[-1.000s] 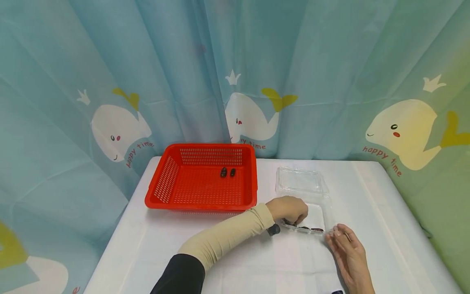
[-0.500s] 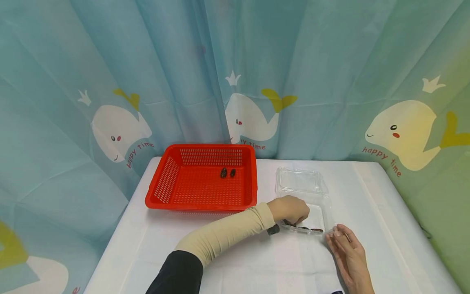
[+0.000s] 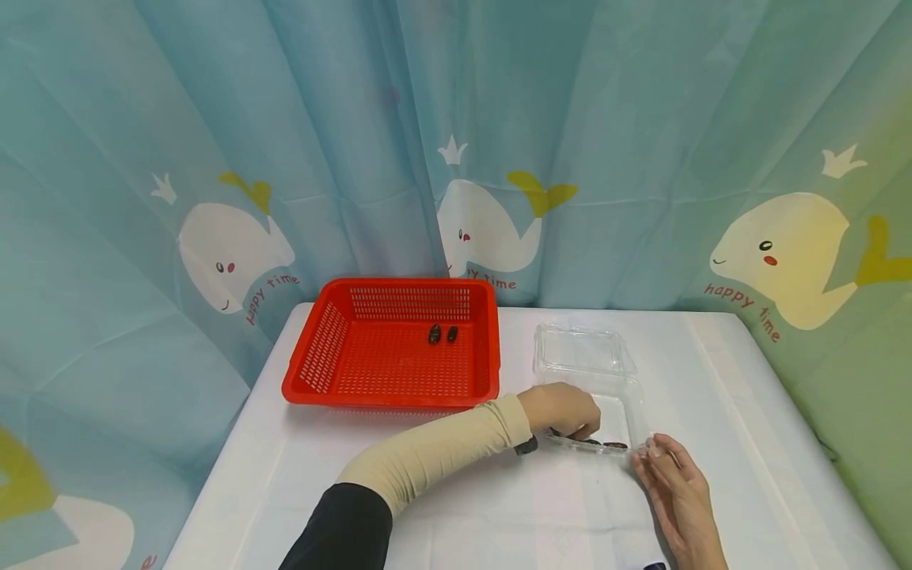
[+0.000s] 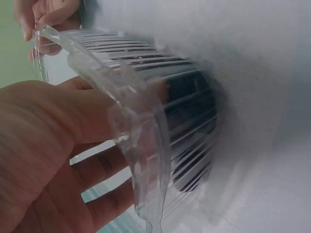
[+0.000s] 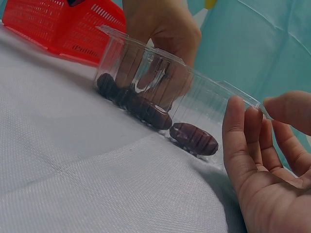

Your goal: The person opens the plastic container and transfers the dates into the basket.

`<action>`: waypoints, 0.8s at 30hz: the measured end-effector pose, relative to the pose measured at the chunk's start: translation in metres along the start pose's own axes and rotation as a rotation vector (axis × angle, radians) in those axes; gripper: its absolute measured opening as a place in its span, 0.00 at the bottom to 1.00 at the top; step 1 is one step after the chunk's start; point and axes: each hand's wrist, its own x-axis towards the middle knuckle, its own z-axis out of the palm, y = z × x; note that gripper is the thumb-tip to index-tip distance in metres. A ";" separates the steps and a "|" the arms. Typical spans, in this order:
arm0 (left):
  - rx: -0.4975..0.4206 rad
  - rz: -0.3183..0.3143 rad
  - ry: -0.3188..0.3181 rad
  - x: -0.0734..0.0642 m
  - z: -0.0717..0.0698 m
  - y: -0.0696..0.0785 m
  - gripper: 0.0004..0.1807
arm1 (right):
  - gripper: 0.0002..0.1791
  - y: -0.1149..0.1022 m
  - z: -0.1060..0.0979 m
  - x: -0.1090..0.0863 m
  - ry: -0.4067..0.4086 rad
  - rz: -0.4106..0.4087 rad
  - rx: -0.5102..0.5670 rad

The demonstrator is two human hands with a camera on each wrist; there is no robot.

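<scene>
I had the left hand (image 3: 560, 408) down inside the clear container (image 3: 632, 404), fingers among the dark oval pieces (image 5: 148, 112); whether they pinched one, I couldn't tell (the ribbed wall blurred it for me). The pieces lay in a row just inside the near wall, long axes roughly along it. The end piece (image 5: 194, 139) sat nearer the right hand (image 3: 673, 487), whose thumb and fingers were clamped on the container's corner. Left of the container stood the red basket (image 3: 392, 397), two similar pieces (image 3: 435, 334) on its floor.
</scene>
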 end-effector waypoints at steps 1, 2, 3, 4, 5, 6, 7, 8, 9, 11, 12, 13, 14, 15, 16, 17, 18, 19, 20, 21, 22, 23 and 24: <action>-0.008 0.001 0.000 0.000 0.000 0.000 0.13 | 0.13 0.000 0.000 0.000 0.002 -0.001 0.001; -0.016 0.003 0.004 -0.001 0.000 -0.001 0.12 | 0.13 0.000 0.000 0.000 0.001 -0.001 0.000; -0.029 0.002 0.005 -0.001 0.000 -0.001 0.11 | 0.13 0.000 0.000 0.000 0.001 -0.002 -0.002; -0.035 0.002 0.008 -0.002 -0.001 -0.001 0.10 | 0.14 0.000 0.000 0.000 0.000 -0.001 0.000; -0.044 -0.001 0.009 -0.003 -0.002 -0.001 0.10 | 0.13 0.000 0.000 0.000 0.000 -0.001 0.001; -0.047 -0.002 0.015 -0.004 -0.002 -0.001 0.09 | 0.13 0.000 0.000 0.000 0.000 0.000 0.000; -0.044 0.002 0.019 -0.004 -0.002 -0.001 0.09 | 0.13 0.000 0.000 0.000 0.002 0.001 -0.001; -0.045 0.006 0.027 -0.005 -0.002 -0.002 0.09 | 0.13 0.000 0.000 0.000 0.003 0.002 -0.002; -0.046 0.008 0.031 -0.005 -0.002 -0.002 0.08 | 0.13 0.000 0.000 0.000 0.005 0.004 -0.003; -0.044 0.018 0.044 -0.006 -0.003 -0.002 0.07 | 0.13 -0.001 0.001 0.000 0.006 0.004 -0.009; -0.038 0.026 0.056 -0.006 -0.003 -0.003 0.06 | 0.13 -0.001 0.001 0.000 0.005 0.001 -0.008; -0.038 0.032 0.062 -0.007 -0.003 -0.003 0.05 | 0.13 -0.001 0.001 0.000 0.002 -0.003 -0.003; -0.042 0.033 0.068 -0.008 -0.004 -0.003 0.04 | 0.13 0.000 0.001 -0.001 -0.003 -0.008 0.008; -0.042 0.037 0.072 -0.009 -0.005 -0.004 0.04 | 0.13 0.000 0.001 -0.001 -0.009 -0.013 0.020; -0.048 0.043 0.077 -0.010 -0.007 -0.005 0.03 | 0.14 0.000 0.001 -0.001 -0.017 -0.019 0.033; -0.058 0.049 0.082 -0.011 -0.009 -0.006 0.03 | 0.14 0.000 0.001 -0.002 -0.023 -0.026 0.048; -0.071 0.054 0.086 -0.012 -0.011 -0.007 0.03 | 0.14 0.001 0.001 -0.002 -0.026 -0.031 0.058; -0.089 0.057 0.088 -0.014 -0.013 -0.008 0.03 | 0.15 0.001 0.001 -0.002 -0.029 -0.035 0.067; -0.106 0.062 0.090 -0.015 -0.016 -0.010 0.03 | 0.15 0.001 0.000 -0.002 -0.031 -0.037 0.070; -0.120 0.065 0.091 -0.016 -0.018 -0.011 0.04 | 0.15 0.001 0.000 -0.002 -0.031 -0.039 0.068; -0.134 0.063 0.090 -0.017 -0.021 -0.013 0.04 | 0.15 0.000 0.000 -0.002 -0.031 -0.040 0.064; -0.141 0.065 0.094 -0.018 -0.024 -0.015 0.04 | 0.14 0.000 0.000 -0.001 -0.031 -0.039 0.060; -0.146 0.064 0.096 -0.020 -0.027 -0.017 0.04 | 0.14 0.000 0.000 -0.001 -0.031 -0.036 0.054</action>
